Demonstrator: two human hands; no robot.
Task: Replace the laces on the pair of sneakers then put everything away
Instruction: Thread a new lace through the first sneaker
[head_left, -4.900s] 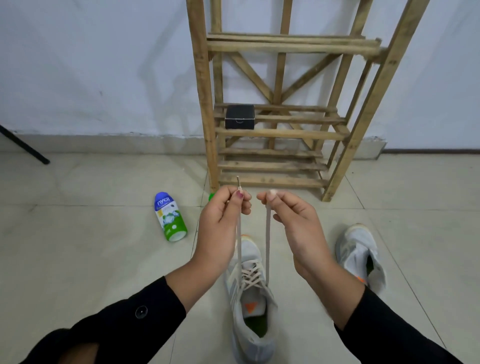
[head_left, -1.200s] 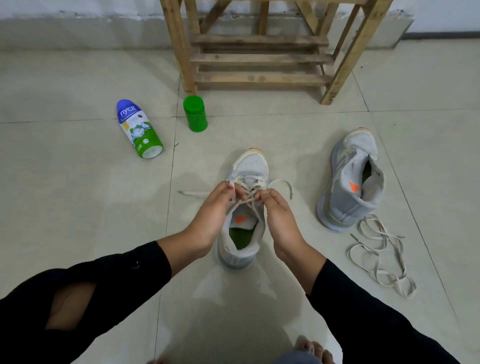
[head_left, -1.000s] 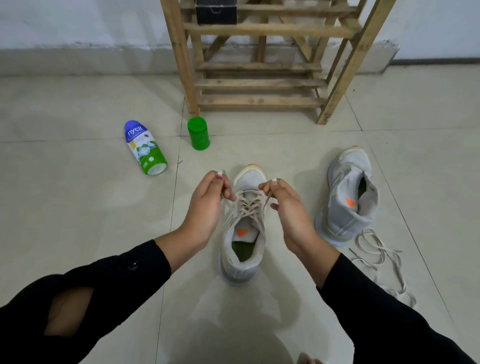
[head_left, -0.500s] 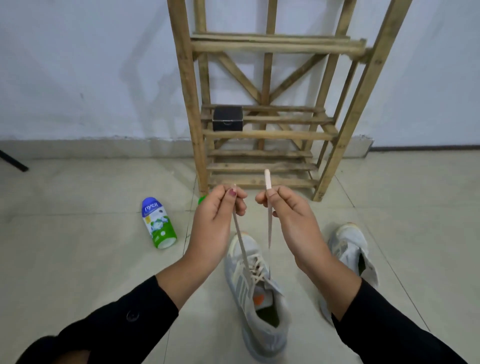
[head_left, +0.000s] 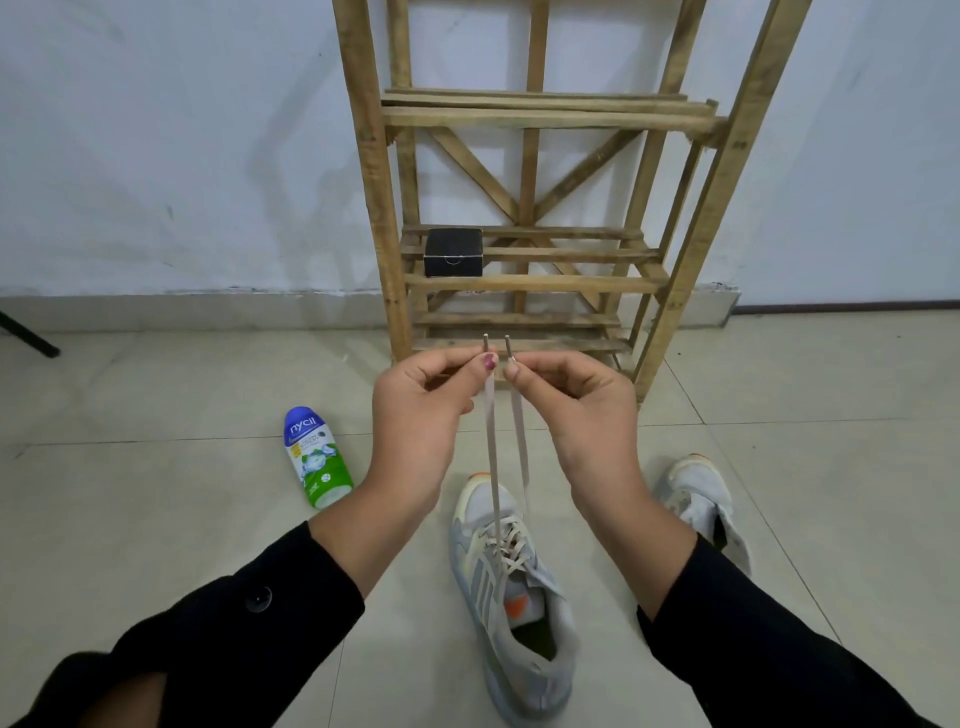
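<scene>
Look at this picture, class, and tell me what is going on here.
A person in black sleeves is lacing a grey mesh sneaker on the tiled floor. The left hand and right hand each pinch one end of its beige flat lace, held up taut, tips side by side. A second grey sneaker sits to the right; a blue and green plastic bottle lies to the left.

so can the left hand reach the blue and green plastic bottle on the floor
Probably, once freed: the left hand pinches a beige lace end, but only bare tile separates it from the bottle.
</scene>
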